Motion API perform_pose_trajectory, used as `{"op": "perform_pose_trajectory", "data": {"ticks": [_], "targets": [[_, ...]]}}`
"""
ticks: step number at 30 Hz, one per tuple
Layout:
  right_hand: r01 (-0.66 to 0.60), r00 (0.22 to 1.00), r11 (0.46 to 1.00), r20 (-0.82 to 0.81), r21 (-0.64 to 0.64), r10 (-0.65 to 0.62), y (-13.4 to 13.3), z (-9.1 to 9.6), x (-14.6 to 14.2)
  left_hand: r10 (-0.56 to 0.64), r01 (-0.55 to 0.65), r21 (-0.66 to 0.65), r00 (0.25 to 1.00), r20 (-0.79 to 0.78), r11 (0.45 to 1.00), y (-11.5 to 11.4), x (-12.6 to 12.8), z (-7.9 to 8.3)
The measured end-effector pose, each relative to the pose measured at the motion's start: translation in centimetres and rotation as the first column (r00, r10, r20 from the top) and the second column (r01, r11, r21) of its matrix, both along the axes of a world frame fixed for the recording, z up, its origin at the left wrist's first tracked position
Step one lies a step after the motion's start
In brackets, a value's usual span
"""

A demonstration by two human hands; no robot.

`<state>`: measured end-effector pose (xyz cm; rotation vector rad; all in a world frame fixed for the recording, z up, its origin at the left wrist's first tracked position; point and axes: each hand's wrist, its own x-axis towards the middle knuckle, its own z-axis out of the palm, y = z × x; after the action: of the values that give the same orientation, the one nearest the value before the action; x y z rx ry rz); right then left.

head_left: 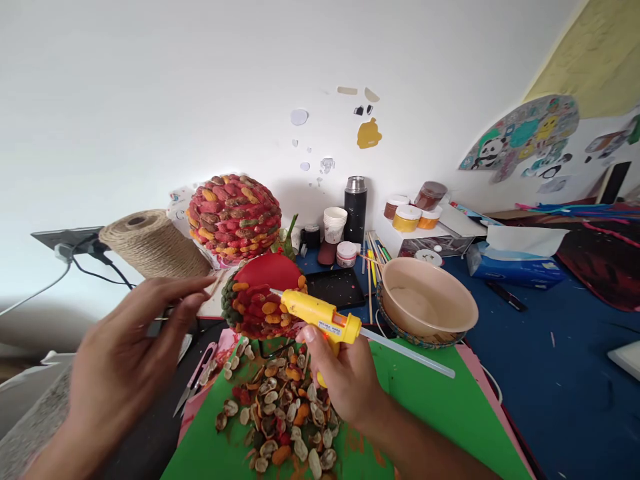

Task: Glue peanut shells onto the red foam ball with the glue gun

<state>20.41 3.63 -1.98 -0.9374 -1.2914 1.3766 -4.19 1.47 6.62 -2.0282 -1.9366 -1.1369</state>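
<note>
My right hand (345, 377) grips a yellow glue gun (320, 319) with a clear glue stick poking out behind it. Its nozzle points at a red ball partly covered with painted peanut shells (263, 297). My left hand (127, 360) hovers left of that ball, fingers stretched toward it and holding nothing I can see. A heap of coloured peanut shells (283, 410) lies on a green sheet (440, 407) below the gun.
A finished shell-covered ball (234, 217) and a twine cone (150, 243) stand at the back left. A beige bowl (425, 300), black flask (355, 210), paper cups, paint jars (407, 213) and tissue box (517, 263) sit right. Scissors (195, 377) lie left of the shells.
</note>
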Motion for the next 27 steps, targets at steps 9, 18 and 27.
{"op": "perform_pose_trajectory", "data": {"ticks": [9, 18, 27], "targets": [[0.037, 0.999, 0.999, -0.017, 0.01, -0.037, 0.2, -0.6, 0.2, -0.247, 0.25, -0.047, 0.967, 0.059, 0.967, -2.4, -0.7, -2.8], [0.037, 0.999, 0.997, -0.024, 0.071, -0.036, 0.0, 0.4, 0.0, -0.48, 0.473, -0.397, 0.873, 0.089, 0.787, -1.5, -2.3, -8.2], [0.061, 0.998, 0.992, -0.039, 0.11, -0.057, -0.4, 0.3, 0.1, -0.549, 0.509, -0.49, 0.833, 0.073, 0.707, -1.8, -3.4, -9.2]]}}
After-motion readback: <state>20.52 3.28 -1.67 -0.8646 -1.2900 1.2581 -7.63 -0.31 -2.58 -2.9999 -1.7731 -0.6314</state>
